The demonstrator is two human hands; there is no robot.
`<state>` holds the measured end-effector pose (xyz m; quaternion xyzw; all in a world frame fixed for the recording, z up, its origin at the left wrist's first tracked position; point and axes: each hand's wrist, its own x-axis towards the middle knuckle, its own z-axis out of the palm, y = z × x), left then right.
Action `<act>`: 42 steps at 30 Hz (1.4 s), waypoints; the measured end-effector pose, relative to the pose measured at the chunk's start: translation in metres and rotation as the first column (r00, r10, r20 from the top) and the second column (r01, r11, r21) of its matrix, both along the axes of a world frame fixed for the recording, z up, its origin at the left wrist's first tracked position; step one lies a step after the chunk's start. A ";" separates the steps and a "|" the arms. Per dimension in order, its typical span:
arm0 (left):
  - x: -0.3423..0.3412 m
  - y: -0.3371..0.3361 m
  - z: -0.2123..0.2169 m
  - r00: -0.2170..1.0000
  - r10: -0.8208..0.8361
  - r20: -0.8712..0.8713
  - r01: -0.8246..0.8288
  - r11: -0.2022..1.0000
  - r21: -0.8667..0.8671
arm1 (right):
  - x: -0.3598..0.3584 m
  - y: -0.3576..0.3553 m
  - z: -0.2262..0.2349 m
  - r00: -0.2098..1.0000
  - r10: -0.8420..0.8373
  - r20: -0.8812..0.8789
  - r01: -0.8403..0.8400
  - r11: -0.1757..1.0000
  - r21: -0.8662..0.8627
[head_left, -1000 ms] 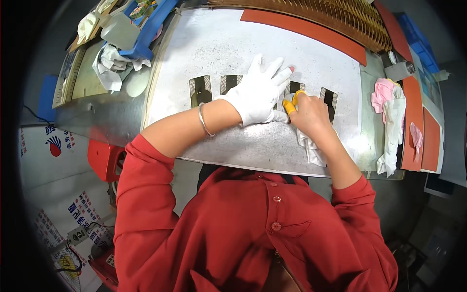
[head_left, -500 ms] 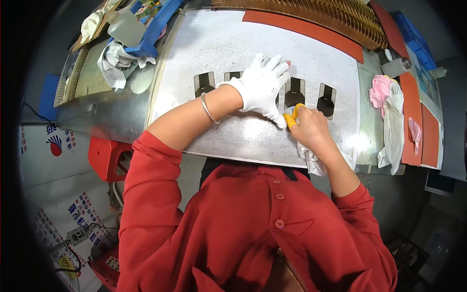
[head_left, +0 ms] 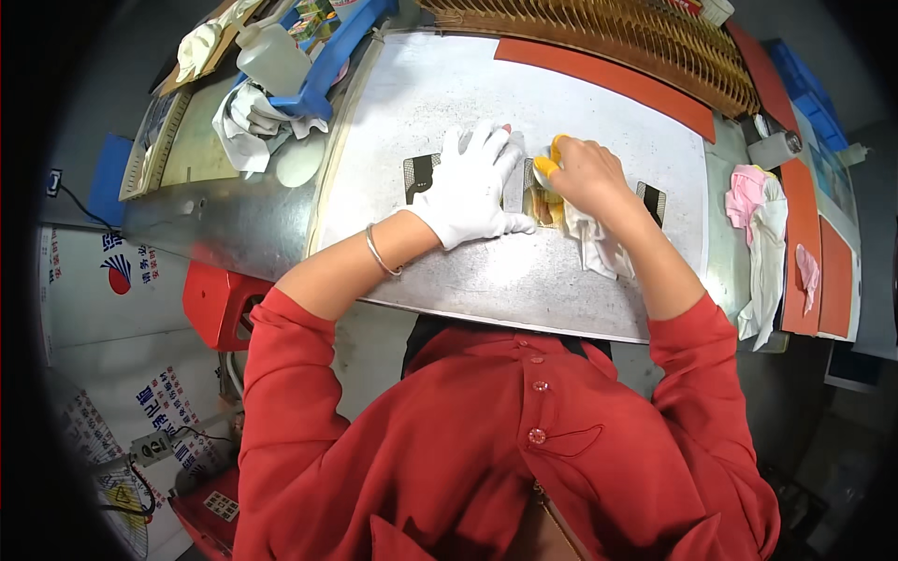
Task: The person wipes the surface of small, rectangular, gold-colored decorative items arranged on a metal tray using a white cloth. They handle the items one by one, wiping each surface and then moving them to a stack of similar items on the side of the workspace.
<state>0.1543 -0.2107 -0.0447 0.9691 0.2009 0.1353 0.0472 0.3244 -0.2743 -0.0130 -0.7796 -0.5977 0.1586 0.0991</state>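
Observation:
My left hand (head_left: 470,190), in a white glove, lies flat with fingers spread on the white work surface (head_left: 402,103), covering part of the row of small plates. My right hand (head_left: 591,173) has yellow covers on its thumb and forefinger and pinches a white cloth (head_left: 599,245), whose loose end hangs below the palm. Its fingers rest at the top of a shiny, see-through plate (head_left: 546,208) with a brownish sheen. A black plate with a meshed border (head_left: 421,178) shows left of my gloved hand. Another such plate (head_left: 652,202) lies partly behind my right wrist.
A slotted wooden rack (head_left: 599,47) spans the back, with a red strip (head_left: 608,84) before it. To the left are a blue tray (head_left: 327,75), a plastic bottle (head_left: 271,58) and crumpled cloth (head_left: 245,126). Pink cloth (head_left: 745,198) and white cloth (head_left: 762,266) lie right.
My right hand has moved up and slightly left with the cloth, over a plate. My left hand has shifted slightly left and down. The whole view has also shifted a little.

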 end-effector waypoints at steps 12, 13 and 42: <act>0.004 0.005 -0.002 1.000 -0.005 -0.014 0.004 1.000 -0.029 | -0.008 0.011 -0.024 0.999 -0.042 0.028 0.042 0.999 -0.002; 0.004 0.005 -0.002 1.000 -0.010 -0.009 0.010 0.999 -0.032 | -0.010 0.008 -0.024 0.999 -0.037 0.039 0.038 0.999 -0.009; -0.015 0.018 0.013 0.983 -0.138 -0.120 0.132 0.990 -0.060 | -0.049 -0.077 -0.010 0.985 0.171 -0.010 -0.172 0.983 -0.058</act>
